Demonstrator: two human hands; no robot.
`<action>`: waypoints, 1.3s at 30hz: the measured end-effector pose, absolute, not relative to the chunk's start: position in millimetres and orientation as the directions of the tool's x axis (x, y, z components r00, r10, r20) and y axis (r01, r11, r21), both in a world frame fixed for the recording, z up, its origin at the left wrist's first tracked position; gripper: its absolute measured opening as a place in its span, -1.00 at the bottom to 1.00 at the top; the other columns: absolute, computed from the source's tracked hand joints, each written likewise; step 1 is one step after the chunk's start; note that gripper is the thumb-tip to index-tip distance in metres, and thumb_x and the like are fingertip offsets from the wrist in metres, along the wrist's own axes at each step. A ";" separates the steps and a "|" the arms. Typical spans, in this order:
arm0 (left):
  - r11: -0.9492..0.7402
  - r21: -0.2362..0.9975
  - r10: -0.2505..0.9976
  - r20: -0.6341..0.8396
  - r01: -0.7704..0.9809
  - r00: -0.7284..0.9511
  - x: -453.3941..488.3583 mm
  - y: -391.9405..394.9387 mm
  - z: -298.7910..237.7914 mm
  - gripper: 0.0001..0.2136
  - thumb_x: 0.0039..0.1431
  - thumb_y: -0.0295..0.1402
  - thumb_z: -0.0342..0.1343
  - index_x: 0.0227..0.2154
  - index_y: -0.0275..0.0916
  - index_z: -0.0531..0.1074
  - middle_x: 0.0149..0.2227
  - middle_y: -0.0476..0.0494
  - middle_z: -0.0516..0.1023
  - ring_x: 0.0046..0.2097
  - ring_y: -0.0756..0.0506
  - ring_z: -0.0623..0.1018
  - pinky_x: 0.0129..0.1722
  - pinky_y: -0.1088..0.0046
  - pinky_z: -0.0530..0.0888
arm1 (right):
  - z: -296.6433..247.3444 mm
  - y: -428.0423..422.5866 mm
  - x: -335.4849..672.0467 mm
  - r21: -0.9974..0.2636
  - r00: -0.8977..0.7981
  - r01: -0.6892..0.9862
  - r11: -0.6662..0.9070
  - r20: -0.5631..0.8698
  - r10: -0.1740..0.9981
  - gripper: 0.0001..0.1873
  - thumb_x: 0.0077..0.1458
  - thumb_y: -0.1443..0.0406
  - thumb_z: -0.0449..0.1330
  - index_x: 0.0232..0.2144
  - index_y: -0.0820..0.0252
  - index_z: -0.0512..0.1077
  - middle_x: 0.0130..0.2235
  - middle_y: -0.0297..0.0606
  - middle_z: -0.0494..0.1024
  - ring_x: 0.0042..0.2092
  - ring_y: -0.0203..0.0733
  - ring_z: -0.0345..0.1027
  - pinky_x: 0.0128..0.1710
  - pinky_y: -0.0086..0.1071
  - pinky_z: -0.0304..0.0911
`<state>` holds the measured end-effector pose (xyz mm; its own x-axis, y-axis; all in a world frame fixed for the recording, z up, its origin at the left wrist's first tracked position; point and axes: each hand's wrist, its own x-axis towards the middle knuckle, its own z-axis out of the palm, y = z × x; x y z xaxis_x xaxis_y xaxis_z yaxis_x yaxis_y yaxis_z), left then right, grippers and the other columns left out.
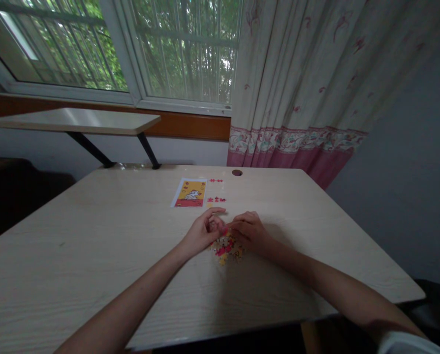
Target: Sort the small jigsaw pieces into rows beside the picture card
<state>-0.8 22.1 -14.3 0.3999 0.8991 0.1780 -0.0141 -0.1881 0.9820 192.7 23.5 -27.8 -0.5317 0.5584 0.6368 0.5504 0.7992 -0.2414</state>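
A small heap of jigsaw puzzle pieces [225, 249], red, yellow and whitish, lies on the table in front of me. At its left edge is my left hand [207, 230], index finger stretched out, the other fingers loosely curled and the thumb by the pieces; I see nothing held in it. My right hand [250, 230] is over the heap's right side, its fingers closed at a red puzzle piece [225, 230]. Its fingertips partly hide that piece. Beyond my hands lies a printed picture [191, 191] of a white animal on yellow and red.
Right of the picture lie two short rows of red pieces, a far row [216, 180] and a nearer row [216, 199]. The wooden table [112, 236] has a round cable hole [237, 172] near its back edge. A raised shelf [76, 119] stands at the back left, below the window.
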 end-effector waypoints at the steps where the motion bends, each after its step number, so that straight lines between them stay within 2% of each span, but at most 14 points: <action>1: -0.188 0.982 0.897 0.176 -0.010 0.405 -0.8 21.9 -14.5 -0.54 -0.14 -0.50 0.09 -0.09 -0.29 0.21 -0.51 0.07 0.35 -0.48 0.07 0.37 -0.49 0.57 0.26 | -28.6 23.7 193.0 -0.229 -0.529 0.552 0.801 0.647 0.549 -0.86 0.09 0.25 0.12 -0.31 0.11 0.45 -0.33 -0.28 0.50 -0.31 -0.26 0.29 -0.27 -0.34 0.07; 5: -0.189 0.982 0.882 0.166 0.007 0.441 -0.7 21.4 -15.4 -0.55 -0.14 -0.49 0.09 -0.09 -0.29 0.21 -0.50 0.05 0.35 -0.49 0.07 0.36 -0.51 0.57 0.25 | -28.5 23.2 194.7 -0.167 -0.534 0.552 0.817 0.682 0.500 -0.87 0.06 0.21 0.15 -0.38 0.09 0.47 -0.37 -0.30 0.50 -0.33 -0.29 0.30 -0.26 -0.35 0.06; 8: -0.220 0.975 0.883 0.189 0.025 0.429 -3.4 23.3 -14.0 -0.59 -0.09 -0.46 0.09 -0.10 -0.30 0.24 -0.47 0.01 0.39 -0.48 0.06 0.36 -0.48 0.55 0.27 | -23.6 24.9 198.1 -0.167 -0.505 0.584 0.794 0.692 0.517 -0.87 0.07 0.21 0.14 -0.37 0.06 0.48 -0.39 -0.31 0.50 -0.35 -0.30 0.30 -0.26 -0.34 0.06; 10: -0.254 0.964 0.897 0.203 0.082 0.392 -8.6 26.8 -12.7 -0.66 -0.04 -0.41 0.06 -0.14 -0.31 0.29 -0.48 -0.01 0.39 -0.48 0.05 0.36 -0.49 0.54 0.27 | -19.2 28.8 202.3 -0.227 -0.403 0.630 0.743 0.722 0.562 -0.87 0.07 0.22 0.14 -0.39 0.07 0.48 -0.41 -0.31 0.50 -0.35 -0.28 0.30 -0.25 -0.33 0.08; 12: -0.289 0.934 0.914 0.204 0.211 0.352 -16.0 31.5 -11.9 -0.76 0.00 -0.36 0.04 -0.23 -0.32 0.37 -0.51 -0.01 0.38 -0.51 0.05 0.32 -0.53 0.55 0.23 | -15.7 34.7 207.5 -0.322 -0.239 0.667 0.672 0.762 0.602 -0.86 0.06 0.22 0.15 -0.42 0.09 0.49 -0.44 -0.30 0.49 -0.34 -0.26 0.31 -0.25 -0.32 0.11; 15: -0.368 0.824 0.912 0.229 0.431 0.340 -26.8 38.2 -12.5 -0.81 0.03 -0.36 0.01 -0.34 -0.32 0.44 -0.52 -0.04 0.41 -0.51 0.05 0.30 -0.53 0.55 0.21 | -14.5 43.9 214.3 -0.453 -0.050 0.665 0.594 0.767 0.640 -0.86 0.04 0.22 0.16 -0.45 0.10 0.50 -0.44 -0.30 0.50 -0.35 -0.26 0.32 -0.26 -0.33 0.17; 17: -0.412 0.754 0.901 0.254 0.511 0.351 -30.9 40.8 -13.4 -0.81 0.03 -0.38 -0.01 -0.36 -0.32 0.46 -0.48 -0.07 0.45 -0.49 0.04 0.31 -0.51 0.54 0.24 | -16.2 47.4 216.3 -0.497 -0.009 0.651 0.574 0.751 0.660 -0.87 0.03 0.23 0.17 -0.45 0.10 0.50 -0.44 -0.30 0.51 -0.36 -0.26 0.32 -0.28 -0.34 0.19; 26: -0.507 0.654 0.851 0.278 0.561 0.445 -28.9 38.2 -13.6 -0.82 0.05 -0.45 -0.04 -0.35 -0.29 0.46 -0.41 -0.12 0.48 -0.42 0.00 0.39 -0.42 0.50 0.31 | -22.5 49.2 215.6 -0.470 -0.046 0.696 0.543 0.725 0.687 -0.88 0.01 0.21 0.19 -0.44 0.07 0.52 -0.42 -0.31 0.50 -0.33 -0.26 0.33 -0.23 -0.33 0.16; 30: -0.514 0.644 0.847 0.277 0.566 0.454 -29.1 39.2 -15.7 -0.82 0.04 -0.47 -0.04 -0.34 -0.29 0.46 -0.39 -0.11 0.48 -0.41 0.00 0.40 -0.41 0.50 0.32 | -19.6 64.4 218.6 -0.442 -0.151 0.740 0.508 0.626 0.765 -0.88 0.00 0.21 0.20 -0.44 0.08 0.52 -0.39 -0.30 0.52 -0.29 -0.24 0.33 -0.21 -0.34 0.14; 33: -0.518 0.639 0.843 0.271 0.569 0.464 -29.2 39.3 -16.0 -0.81 0.04 -0.48 -0.04 -0.34 -0.29 0.46 -0.39 -0.11 0.48 -0.41 0.00 0.41 -0.41 0.51 0.32 | -18.9 81.3 216.9 -0.478 -0.183 0.745 0.465 0.525 0.831 -0.88 0.00 0.22 0.19 -0.44 0.10 0.51 -0.37 -0.30 0.53 -0.28 -0.23 0.33 -0.24 -0.37 0.15; 39: -0.527 0.624 0.839 0.274 0.578 0.469 -30.4 39.0 -16.3 -0.80 0.03 -0.49 -0.05 -0.34 -0.28 0.45 -0.40 -0.10 0.48 -0.42 0.01 0.40 -0.42 0.51 0.31 | -27.9 108.2 209.9 -0.569 -0.127 0.726 0.385 0.439 0.889 -0.84 0.00 0.21 0.17 -0.42 0.13 0.51 -0.38 -0.30 0.53 -0.34 -0.26 0.33 -0.32 -0.43 0.17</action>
